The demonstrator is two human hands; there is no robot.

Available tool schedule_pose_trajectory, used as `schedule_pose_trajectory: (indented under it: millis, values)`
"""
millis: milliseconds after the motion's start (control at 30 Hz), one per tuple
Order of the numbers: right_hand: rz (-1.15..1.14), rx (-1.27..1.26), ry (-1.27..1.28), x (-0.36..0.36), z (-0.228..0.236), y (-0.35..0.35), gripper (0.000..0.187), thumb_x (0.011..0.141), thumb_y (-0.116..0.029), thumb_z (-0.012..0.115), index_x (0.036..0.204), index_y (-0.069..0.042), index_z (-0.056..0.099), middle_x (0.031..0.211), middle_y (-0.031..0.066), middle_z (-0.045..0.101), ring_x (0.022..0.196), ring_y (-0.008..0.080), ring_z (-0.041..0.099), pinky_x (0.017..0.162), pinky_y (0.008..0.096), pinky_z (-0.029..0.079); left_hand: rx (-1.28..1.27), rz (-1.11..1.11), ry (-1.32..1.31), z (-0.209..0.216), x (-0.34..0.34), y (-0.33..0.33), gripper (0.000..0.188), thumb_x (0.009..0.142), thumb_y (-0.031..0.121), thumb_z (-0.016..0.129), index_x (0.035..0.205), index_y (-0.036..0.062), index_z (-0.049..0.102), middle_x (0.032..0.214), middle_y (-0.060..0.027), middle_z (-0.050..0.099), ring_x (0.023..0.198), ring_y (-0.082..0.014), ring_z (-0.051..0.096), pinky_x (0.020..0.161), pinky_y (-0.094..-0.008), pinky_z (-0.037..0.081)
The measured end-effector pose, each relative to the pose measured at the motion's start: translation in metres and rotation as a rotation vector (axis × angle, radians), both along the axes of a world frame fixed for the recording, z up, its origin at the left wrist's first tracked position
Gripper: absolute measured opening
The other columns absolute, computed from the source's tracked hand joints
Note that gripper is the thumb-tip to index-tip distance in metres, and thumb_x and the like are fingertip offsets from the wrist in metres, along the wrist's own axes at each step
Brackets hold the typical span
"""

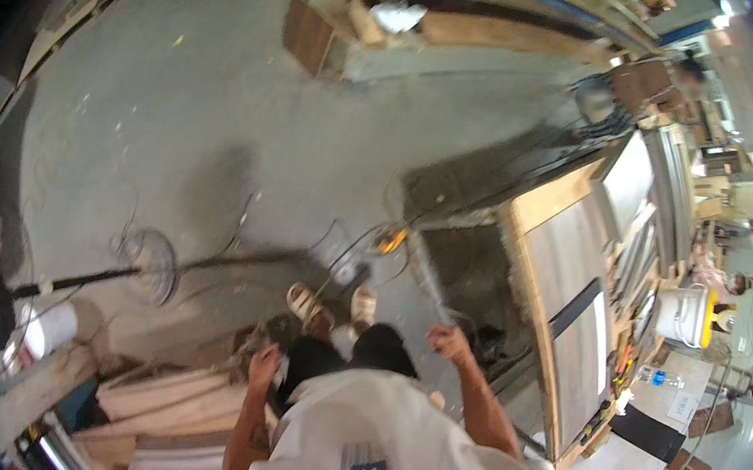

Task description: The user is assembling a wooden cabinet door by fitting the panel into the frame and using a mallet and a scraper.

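Note:
My left hand (264,365) hangs low at my left side, beside my dark trousers (381,350). Its fingers look loosely apart, and nothing shows in them. My right hand (450,344) is held out in front of my right hip, near the end of a thin pale edge (431,284) by the workbench. The fingers there are curled closed; whether they hold anything is too small to make out. Below, my feet stand in light sandals (364,305) on the grey floor (314,133). A yellow-orange tool or plug (391,241) lies ahead of them among dark cords.
At the right stands a workbench (572,250) bearing boards, a dark strip (575,306) and tools. A white bucket (682,315) is beyond it. Left are a standing fan (152,267) and stacked wooden boards (177,403). Cords cross the floor. Another person (719,277) is far right.

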State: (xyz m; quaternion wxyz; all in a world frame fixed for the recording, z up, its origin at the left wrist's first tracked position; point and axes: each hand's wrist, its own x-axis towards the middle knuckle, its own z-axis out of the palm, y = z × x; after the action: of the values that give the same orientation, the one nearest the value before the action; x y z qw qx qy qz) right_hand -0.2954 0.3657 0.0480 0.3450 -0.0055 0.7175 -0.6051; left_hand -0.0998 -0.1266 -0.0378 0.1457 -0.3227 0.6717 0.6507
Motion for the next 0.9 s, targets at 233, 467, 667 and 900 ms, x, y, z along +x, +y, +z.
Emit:
schedule_pose_trajectory:
  millis: [233, 467, 667, 900]
  values:
    - [0.032, 0.421, -0.082, 0.000, 0.010, 0.015, 0.032, 0.081, -0.014, 0.062, 0.109, 0.003, 0.066, 0.093, 0.0073, 0.070, 0.075, 0.0138, 0.061, 0.071, 0.0303, 0.050, -0.096, -0.249, -0.381, 0.020, -0.046, 0.030, 0.033, 0.097, 0.028, 0.055, 0.118, 0.0050, 0.067, 0.109, -0.0129, 0.070, 0.092, -0.0201, 0.068, 0.078, -0.0322, 0.052]
    - [0.203, 0.657, 0.075, -0.020, 0.009, -0.012, 0.039, 0.081, -0.036, 0.063, 0.107, -0.008, 0.071, 0.104, 0.0142, 0.071, 0.095, 0.0289, 0.066, 0.086, 0.0396, 0.050, -0.352, -0.315, -0.454, -0.041, -0.009, 0.031, 0.033, 0.096, 0.032, 0.051, 0.111, 0.0073, 0.068, 0.089, -0.0163, 0.066, 0.086, -0.0368, 0.062, 0.077, -0.0457, 0.047]
    - [0.282, 0.666, -0.117, -0.046, 0.015, 0.020, 0.046, 0.089, -0.042, 0.063, 0.119, -0.008, 0.066, 0.119, 0.0139, 0.066, 0.110, 0.0291, 0.060, 0.097, 0.0384, 0.045, -0.140, 0.023, -0.814, 0.084, -0.099, 0.103, 0.026, 0.095, 0.015, 0.055, 0.114, -0.0005, 0.066, 0.067, -0.0051, 0.053, 0.056, -0.0143, 0.046, 0.061, -0.0294, 0.043]
    - [0.108, 0.579, -0.087, -0.102, -0.081, 0.095, 0.030, 0.091, -0.028, 0.063, 0.113, -0.007, 0.068, 0.113, 0.0089, 0.069, 0.106, 0.0202, 0.062, 0.094, 0.0392, 0.047, -0.337, -0.275, -0.336, -0.038, -0.079, 0.170, 0.038, 0.095, 0.027, 0.053, 0.121, 0.0022, 0.066, 0.104, -0.0181, 0.069, 0.097, -0.0318, 0.064, 0.086, -0.0415, 0.049]
